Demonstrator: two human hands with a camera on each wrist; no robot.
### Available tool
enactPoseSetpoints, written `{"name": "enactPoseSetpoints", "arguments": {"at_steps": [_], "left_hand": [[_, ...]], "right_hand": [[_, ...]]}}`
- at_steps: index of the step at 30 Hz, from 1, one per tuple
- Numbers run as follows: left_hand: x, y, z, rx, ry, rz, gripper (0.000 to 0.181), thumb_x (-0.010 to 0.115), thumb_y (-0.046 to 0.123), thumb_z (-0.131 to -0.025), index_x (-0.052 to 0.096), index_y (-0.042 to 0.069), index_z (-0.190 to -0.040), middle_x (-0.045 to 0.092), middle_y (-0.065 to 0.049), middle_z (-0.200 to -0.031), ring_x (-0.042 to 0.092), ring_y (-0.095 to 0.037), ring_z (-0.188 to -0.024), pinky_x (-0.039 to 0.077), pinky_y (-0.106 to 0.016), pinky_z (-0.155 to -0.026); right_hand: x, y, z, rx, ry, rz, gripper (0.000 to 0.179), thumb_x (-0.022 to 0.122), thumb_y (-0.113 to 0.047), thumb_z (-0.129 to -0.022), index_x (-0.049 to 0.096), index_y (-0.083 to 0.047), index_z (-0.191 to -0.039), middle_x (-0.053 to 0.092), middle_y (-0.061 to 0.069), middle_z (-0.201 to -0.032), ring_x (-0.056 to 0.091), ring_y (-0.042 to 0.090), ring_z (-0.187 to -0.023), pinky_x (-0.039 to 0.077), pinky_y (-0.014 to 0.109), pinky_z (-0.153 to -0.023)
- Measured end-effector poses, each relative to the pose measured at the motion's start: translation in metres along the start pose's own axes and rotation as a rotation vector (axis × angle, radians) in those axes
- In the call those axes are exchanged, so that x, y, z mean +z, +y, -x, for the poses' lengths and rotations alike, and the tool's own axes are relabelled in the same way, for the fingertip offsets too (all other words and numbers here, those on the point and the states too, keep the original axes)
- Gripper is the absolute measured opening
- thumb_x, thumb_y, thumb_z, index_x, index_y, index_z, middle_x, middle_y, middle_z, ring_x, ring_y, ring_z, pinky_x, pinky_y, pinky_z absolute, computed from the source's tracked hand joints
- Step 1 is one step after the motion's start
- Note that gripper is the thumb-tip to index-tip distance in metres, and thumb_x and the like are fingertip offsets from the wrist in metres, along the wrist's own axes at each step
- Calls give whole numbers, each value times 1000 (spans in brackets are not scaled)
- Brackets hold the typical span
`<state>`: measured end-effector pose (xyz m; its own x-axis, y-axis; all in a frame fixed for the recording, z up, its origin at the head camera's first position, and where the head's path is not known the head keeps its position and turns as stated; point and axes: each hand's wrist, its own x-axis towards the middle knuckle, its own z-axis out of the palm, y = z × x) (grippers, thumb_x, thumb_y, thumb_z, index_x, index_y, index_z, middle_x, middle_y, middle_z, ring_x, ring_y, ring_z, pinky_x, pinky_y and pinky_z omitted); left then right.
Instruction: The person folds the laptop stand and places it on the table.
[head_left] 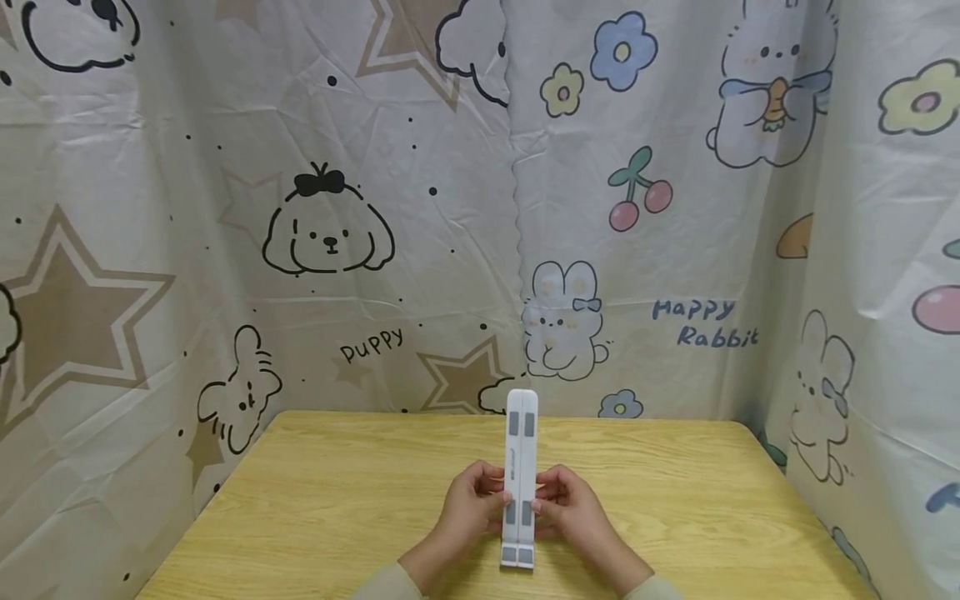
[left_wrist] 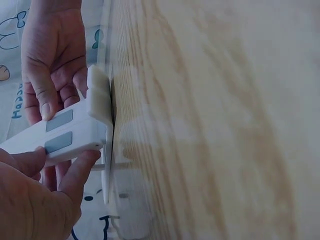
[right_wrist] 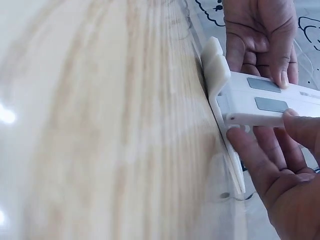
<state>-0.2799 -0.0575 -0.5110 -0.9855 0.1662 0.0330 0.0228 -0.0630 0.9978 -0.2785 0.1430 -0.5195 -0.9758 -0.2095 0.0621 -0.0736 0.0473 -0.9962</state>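
A white folding laptop stand (head_left: 521, 467) with grey rubber pads is held upright in the head view, its two long bars side by side. My left hand (head_left: 472, 508) grips its left edge, thumb on the front. On the opposite edge, my right hand (head_left: 573, 504) holds it the same way, fingers behind. Up close in the left wrist view, the stand's lipped foot (left_wrist: 100, 100) is right at the wooden surface. Both thumbs lie beside the grey pads (right_wrist: 270, 104) in the right wrist view.
A light wood-grain table (head_left: 360, 483) lies under the hands. Behind it and at both sides hangs a pale curtain (head_left: 450, 208) printed with puppies, rabbits, stars and flowers.
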Motion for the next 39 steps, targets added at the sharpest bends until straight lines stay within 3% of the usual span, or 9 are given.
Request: {"name": "enactPoseSetpoints", "arguments": {"at_steps": [3,7,10,15,19,24,28,34,39], "left_hand": [[0,0,1,42,21,-77,26,74,-5,-89,66,-4,-114,65,-13,-100,60,-17,-86,62,-34,-68],[-3,0,6,115,26,-264,28,78,3,-88,70,-2,-114,71,-10,-101,64,-17,-91,56,-22,-75],[-7,0,13,121,-25,-353,38,80,5,-86,69,0,-123,72,-10,-110,66,-24,-100,58,-28,-82],[-15,1,28,91,-136,-522,63,85,4,-80,60,-4,-137,68,-14,-125,64,-33,-111,57,-47,-94],[-17,-2,34,119,-187,-680,74,90,6,-72,58,-7,-137,70,-9,-121,64,-29,-111,54,-47,-100],[-14,-3,36,181,-214,-756,73,95,8,-65,64,-4,-130,73,0,-107,65,-18,-102,55,-38,-97],[-12,-1,37,194,-224,-800,65,95,8,-64,70,1,-123,74,3,-103,65,-12,-99,56,-34,-94],[-11,2,36,168,-240,-848,69,93,11,-69,67,-1,-132,76,-5,-117,66,-17,-114,53,-38,-103],[-21,-2,29,141,-308,-822,73,89,12,-74,60,4,-141,69,-5,-133,60,-20,-127,48,-42,-110]], "right_hand": [[-8,-7,-3,-42,-20,141,30,76,-1,-89,62,2,-115,68,13,-98,66,20,-85,64,35,-70],[-25,-23,-13,-107,-52,388,27,79,-11,-90,68,-4,-114,72,9,-100,67,17,-86,59,26,-71],[-39,-40,-24,-132,-53,490,35,79,-18,-91,68,-8,-123,73,9,-110,69,17,-93,59,28,-77],[-57,-78,-44,-200,-82,552,52,76,-18,-94,59,-14,-142,66,9,-133,66,27,-115,59,41,-94],[-63,-103,-58,-303,-152,633,56,73,-12,-95,55,-17,-148,58,5,-148,57,32,-131,49,53,-108],[-59,-121,-73,-357,-238,704,63,72,-6,-95,51,-25,-152,49,2,-156,48,33,-141,40,56,-116],[-54,-129,-80,-377,-278,760,61,71,-7,-96,54,-29,-150,53,2,-154,49,31,-142,43,54,-114],[-57,-129,-83,-406,-312,792,54,71,-9,-96,59,-25,-146,59,-1,-147,57,26,-134,51,48,-108],[-62,-130,-80,-430,-277,826,51,73,-8,-93,64,-22,-142,62,0,-144,61,27,-130,52,48,-106]]}}
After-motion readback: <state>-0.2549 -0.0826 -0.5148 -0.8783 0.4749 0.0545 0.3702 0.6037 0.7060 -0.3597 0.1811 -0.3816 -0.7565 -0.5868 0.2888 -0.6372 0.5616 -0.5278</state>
